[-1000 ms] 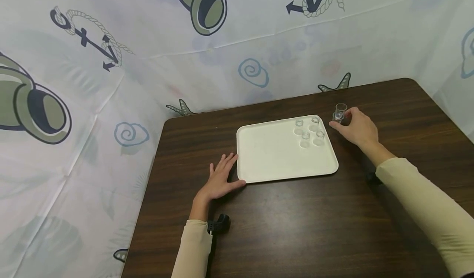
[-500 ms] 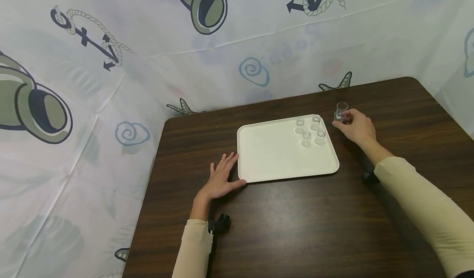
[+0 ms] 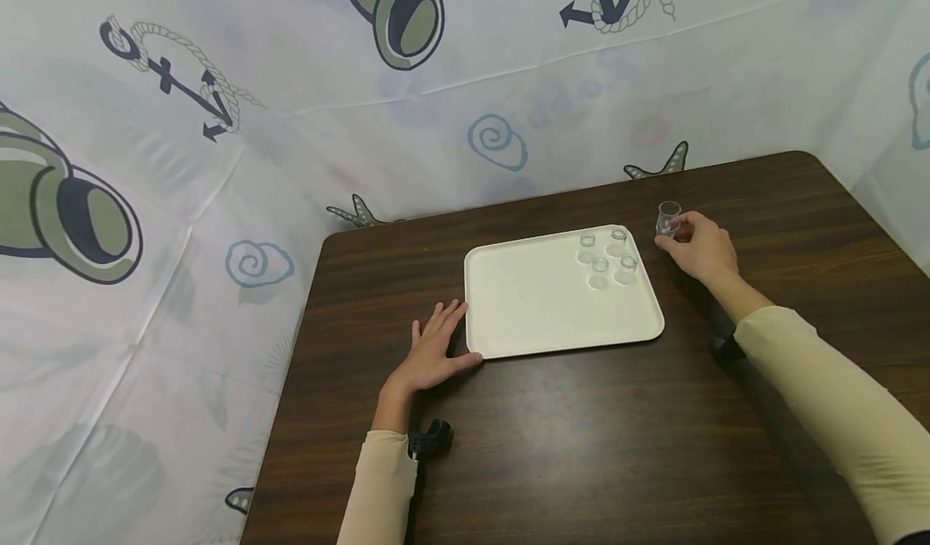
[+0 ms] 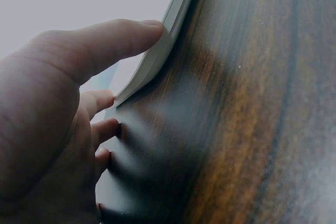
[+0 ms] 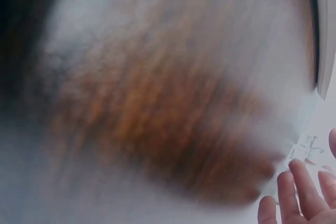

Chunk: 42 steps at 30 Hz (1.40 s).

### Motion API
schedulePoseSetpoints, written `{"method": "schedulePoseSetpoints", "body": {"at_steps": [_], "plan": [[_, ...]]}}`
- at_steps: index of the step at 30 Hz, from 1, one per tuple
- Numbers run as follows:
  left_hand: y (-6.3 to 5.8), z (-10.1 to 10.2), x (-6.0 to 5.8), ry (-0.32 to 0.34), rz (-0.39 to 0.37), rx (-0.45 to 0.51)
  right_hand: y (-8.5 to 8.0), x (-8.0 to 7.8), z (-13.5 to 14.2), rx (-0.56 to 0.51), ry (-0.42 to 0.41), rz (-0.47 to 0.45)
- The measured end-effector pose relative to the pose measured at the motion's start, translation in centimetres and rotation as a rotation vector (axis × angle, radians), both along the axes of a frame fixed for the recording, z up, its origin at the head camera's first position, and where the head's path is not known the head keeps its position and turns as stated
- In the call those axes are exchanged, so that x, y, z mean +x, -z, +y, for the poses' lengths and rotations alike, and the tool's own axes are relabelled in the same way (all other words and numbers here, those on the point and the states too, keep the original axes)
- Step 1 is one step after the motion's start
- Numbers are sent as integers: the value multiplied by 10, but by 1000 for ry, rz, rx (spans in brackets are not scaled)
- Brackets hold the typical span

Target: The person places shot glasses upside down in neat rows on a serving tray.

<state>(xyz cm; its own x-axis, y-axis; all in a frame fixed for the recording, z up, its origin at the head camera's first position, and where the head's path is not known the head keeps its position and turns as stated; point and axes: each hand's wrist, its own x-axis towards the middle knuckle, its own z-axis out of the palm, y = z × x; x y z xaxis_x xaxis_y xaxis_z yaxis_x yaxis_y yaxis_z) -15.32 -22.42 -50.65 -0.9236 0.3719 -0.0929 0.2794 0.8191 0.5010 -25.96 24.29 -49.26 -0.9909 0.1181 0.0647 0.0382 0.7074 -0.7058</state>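
Head: your right hand [image 3: 701,248] has a small clear cup [image 3: 668,215] pinched between thumb and fingers, upper right of frame, just beside the tray [image 3: 523,303]. Can't tell if a second cup overlaps it. Four more cups [image 3: 628,271] stand on the tray. I'd expect light, stiff, slick, maybe breakable: hold the sidewall low, squeeze gently.

Left wrist: your left hand [image 4: 42,114] has fingers spread, thumb at the tray rim.

Right wrist: fingers lower right, contact unclear.

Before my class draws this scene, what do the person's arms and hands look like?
The left hand and right hand are gloveless. The left sleeve and right sleeve are plain cream. A chunky black device sits at the left sleeve's end; a dark piece, mostly hidden, shows by the right's.
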Motion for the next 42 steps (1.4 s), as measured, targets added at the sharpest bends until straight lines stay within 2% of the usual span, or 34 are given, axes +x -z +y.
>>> {"method": "schedulePoseSetpoints", "body": {"at_steps": [12, 16, 24, 30, 36, 42], "plan": [[1, 0, 1, 0, 3, 9, -10, 6, -12, -7, 97, 180], [1, 0, 1, -2, 2, -3, -18, 5, -22, -33, 89, 240], [-1, 0, 2, -1, 0, -7, -43, 5, -50, -45, -33, 263], [-1, 0, 1, 3, 5, 2, -51, 7, -72, -24, -159, 276], [0, -1, 1, 7, 9, 7, -52, 10, -92, 49, -302, 279], [1, -1, 1, 4, 7, 9, -52, 11, -111, 199, -427, 249]]}}
